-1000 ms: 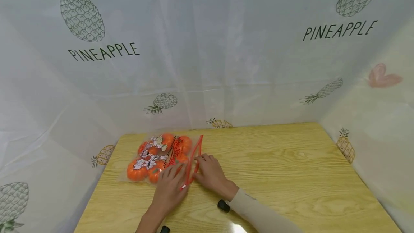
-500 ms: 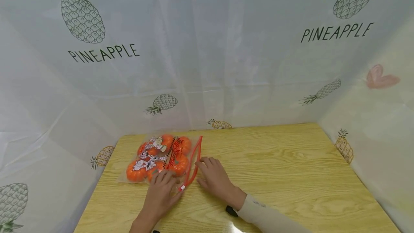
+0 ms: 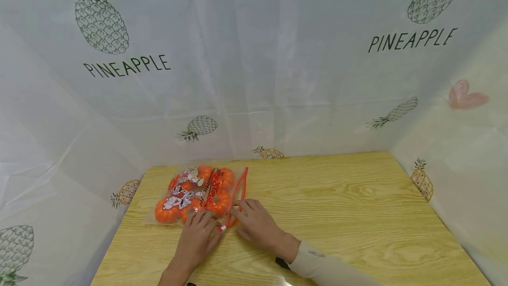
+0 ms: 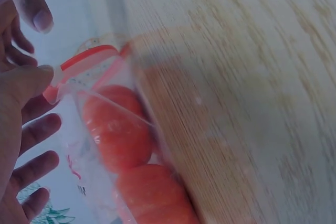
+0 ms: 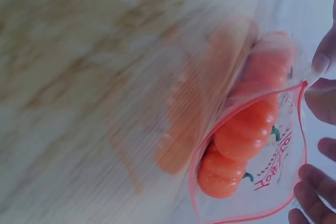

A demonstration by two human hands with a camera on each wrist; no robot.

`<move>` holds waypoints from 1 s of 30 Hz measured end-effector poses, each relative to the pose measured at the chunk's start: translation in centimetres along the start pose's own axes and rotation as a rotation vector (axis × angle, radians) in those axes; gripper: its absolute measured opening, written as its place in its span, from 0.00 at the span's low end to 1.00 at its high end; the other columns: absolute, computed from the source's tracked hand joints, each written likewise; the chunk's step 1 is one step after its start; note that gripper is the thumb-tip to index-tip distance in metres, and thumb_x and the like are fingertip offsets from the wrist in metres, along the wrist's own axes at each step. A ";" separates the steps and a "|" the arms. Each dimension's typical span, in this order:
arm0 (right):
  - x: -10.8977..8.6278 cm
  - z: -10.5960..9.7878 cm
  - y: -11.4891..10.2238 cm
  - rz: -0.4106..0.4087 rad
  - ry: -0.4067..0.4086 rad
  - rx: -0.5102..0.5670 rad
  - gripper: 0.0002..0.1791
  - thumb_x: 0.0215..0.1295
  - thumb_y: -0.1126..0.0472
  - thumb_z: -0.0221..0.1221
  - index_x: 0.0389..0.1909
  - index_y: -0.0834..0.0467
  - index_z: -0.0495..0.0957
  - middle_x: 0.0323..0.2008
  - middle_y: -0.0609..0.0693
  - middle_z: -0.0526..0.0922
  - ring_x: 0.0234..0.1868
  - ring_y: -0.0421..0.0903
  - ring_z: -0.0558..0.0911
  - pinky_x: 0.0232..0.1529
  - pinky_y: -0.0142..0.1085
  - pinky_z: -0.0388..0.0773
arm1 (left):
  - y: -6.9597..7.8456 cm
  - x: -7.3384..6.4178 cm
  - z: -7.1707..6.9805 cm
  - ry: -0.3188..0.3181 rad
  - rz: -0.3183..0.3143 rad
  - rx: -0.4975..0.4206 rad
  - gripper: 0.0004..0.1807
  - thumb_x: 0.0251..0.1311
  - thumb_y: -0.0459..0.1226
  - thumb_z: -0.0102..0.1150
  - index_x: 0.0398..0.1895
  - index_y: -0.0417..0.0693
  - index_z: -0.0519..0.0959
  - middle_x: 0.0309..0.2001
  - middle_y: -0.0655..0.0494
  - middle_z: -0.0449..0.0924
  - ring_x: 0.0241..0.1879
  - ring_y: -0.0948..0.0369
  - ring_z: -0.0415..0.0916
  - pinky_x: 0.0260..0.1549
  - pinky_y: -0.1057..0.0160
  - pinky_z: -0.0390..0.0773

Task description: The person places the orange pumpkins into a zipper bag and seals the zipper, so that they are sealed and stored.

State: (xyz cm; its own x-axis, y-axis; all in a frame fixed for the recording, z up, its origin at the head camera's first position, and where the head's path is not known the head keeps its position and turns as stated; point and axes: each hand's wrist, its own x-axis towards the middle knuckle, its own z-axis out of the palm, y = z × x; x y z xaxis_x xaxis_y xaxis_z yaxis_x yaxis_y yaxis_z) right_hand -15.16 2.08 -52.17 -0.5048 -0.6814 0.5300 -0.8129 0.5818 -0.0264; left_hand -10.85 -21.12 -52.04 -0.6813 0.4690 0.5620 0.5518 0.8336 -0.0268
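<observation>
A clear printed zip bag (image 3: 184, 199) lies at the left of the table, holding several small orange pumpkins (image 3: 166, 213) with green stems. Its red-edged mouth (image 5: 262, 216) faces right and gapes apart. A white slider (image 3: 223, 228) sits at the near end of the red strip. My left hand (image 3: 195, 238) rests over the bag's near corner; in the left wrist view its thumb (image 4: 37, 81) and index finger pinch the strip's end by the slider. My right hand (image 3: 259, 225) reaches in from the right, its loosely bent fingers (image 5: 315, 182) touching the red edge.
The wood-grain table (image 3: 337, 206) stretches out to the right of the bag. White curtains with pineapple prints (image 3: 254, 78) enclose the back and both sides. A black band part (image 3: 282, 263) sits under the right wrist.
My left hand has slid left and uncovered the near front pumpkin. My right hand drew off to the right, then came back to the bag's red edge. The bag stays in place.
</observation>
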 end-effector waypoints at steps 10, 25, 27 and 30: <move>0.3 0.6 -0.4 -0.029 0.032 -0.038 0.25 0.54 0.51 0.80 0.52 0.48 0.86 0.62 0.53 0.76 0.60 0.51 0.77 0.62 0.46 0.78 | 0.0 0.1 0.3 0.026 0.030 0.004 0.14 0.43 0.41 0.85 0.30 0.55 0.87 0.39 0.62 0.82 0.45 0.56 0.77 0.50 0.49 0.74; 1.3 1.2 -1.0 -0.061 0.046 -0.038 0.09 0.60 0.52 0.77 0.38 0.44 0.87 0.54 0.46 0.81 0.55 0.45 0.78 0.61 0.41 0.77 | 0.1 0.3 0.3 0.128 0.095 0.028 0.30 0.85 0.52 0.36 0.29 0.52 0.83 0.40 0.59 0.83 0.43 0.55 0.79 0.46 0.49 0.77; 1.4 1.4 -1.0 -0.054 0.052 -0.040 0.08 0.60 0.52 0.77 0.38 0.44 0.88 0.53 0.46 0.81 0.54 0.45 0.78 0.59 0.40 0.77 | 0.1 0.4 0.4 0.142 0.101 0.034 0.30 0.85 0.52 0.36 0.30 0.51 0.83 0.39 0.59 0.83 0.42 0.55 0.79 0.45 0.50 0.77; 1.6 1.6 -1.1 -0.038 0.059 -0.027 0.07 0.61 0.52 0.76 0.38 0.44 0.88 0.51 0.45 0.80 0.53 0.44 0.78 0.58 0.39 0.77 | 0.1 0.4 0.7 0.161 0.108 0.041 0.29 0.85 0.51 0.36 0.30 0.51 0.82 0.38 0.59 0.83 0.41 0.55 0.79 0.43 0.50 0.78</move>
State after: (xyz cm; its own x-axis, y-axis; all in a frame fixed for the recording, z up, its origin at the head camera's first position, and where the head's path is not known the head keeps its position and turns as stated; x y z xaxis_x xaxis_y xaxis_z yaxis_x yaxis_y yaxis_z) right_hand -15.54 -0.33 -52.62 -0.4549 -0.6766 0.5790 -0.8229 0.5679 0.0171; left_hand -11.41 -20.64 -52.33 -0.5311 0.5065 0.6792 0.5955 0.7934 -0.1260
